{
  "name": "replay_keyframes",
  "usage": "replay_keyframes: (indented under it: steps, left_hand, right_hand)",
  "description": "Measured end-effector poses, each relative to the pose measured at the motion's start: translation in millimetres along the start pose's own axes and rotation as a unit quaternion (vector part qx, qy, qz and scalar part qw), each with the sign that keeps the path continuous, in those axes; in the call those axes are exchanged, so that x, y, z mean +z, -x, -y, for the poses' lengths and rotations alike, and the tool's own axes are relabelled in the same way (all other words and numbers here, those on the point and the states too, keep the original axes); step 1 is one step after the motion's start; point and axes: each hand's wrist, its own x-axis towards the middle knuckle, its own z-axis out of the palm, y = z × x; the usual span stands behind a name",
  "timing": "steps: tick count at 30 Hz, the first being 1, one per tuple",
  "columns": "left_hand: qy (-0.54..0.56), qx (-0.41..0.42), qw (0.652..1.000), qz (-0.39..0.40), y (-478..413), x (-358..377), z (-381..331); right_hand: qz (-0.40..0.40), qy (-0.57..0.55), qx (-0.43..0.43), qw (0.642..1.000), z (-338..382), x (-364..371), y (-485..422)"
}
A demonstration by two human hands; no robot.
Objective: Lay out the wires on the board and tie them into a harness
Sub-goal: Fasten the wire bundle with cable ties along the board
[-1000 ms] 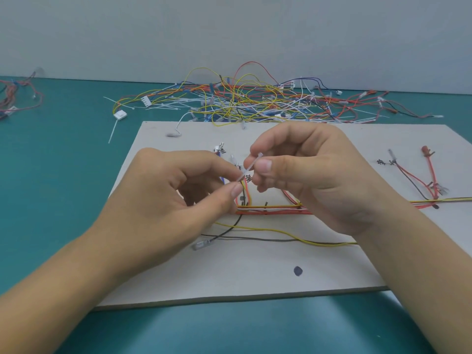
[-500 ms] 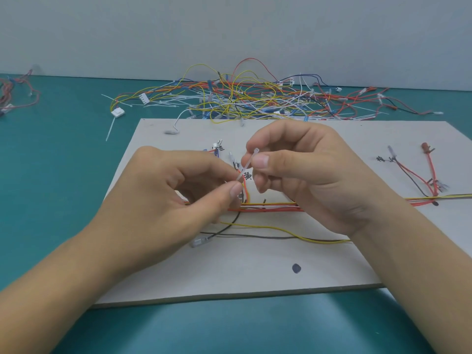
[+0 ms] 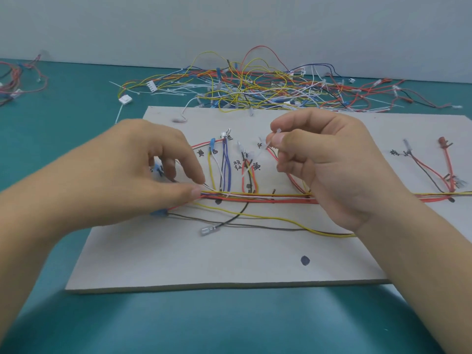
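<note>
Two hands (image 3: 143, 172) (image 3: 329, 164) over wires (image 3: 255, 196) on board (image 3: 204, 256)

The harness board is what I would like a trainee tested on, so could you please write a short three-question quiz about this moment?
1. True or false: the right hand pinches a white cable tie in its grip.
2. Where does the left hand press? A) the loose wire pile B) the main wire bundle on the board C) the bare table
3. Which colour is the wire that curves loose below the bundle, beside a dark one?

Key: 1 true; 2 B; 3 yellow.
</note>
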Motion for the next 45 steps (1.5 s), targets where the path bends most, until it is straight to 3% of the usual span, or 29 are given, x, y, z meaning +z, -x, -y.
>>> replay_keyframes:
  steps: [9, 33, 38, 45]
  left_hand:
    - [0.000, -0.014, 0.999, 0.051, -1.5, -3.9, 2.9]
    - [0.026, -0.018, 0.999, 0.002, -3.8, 13.2, -6.6]
    - [0.041, -0.019, 0.999, 0.004, -4.9, 16.4, -8.0]
    - [0.039, -0.023, 0.999, -0.009, -3.6, 18.5, -7.2]
  right_hand:
    - [-0.013, 0.027, -0.010, 1.000, -0.5, 1.2, 0.1]
    - [-0.024, 0.068, -0.035, 0.997, 0.6, 1.9, 2.0]
    - [-0.033, 0.102, -0.069, 0.992, 0.6, 2.5, 2.2]
    - [-0.060, 0.180, -0.181, 0.965, 3.4, 4.5, 4.9]
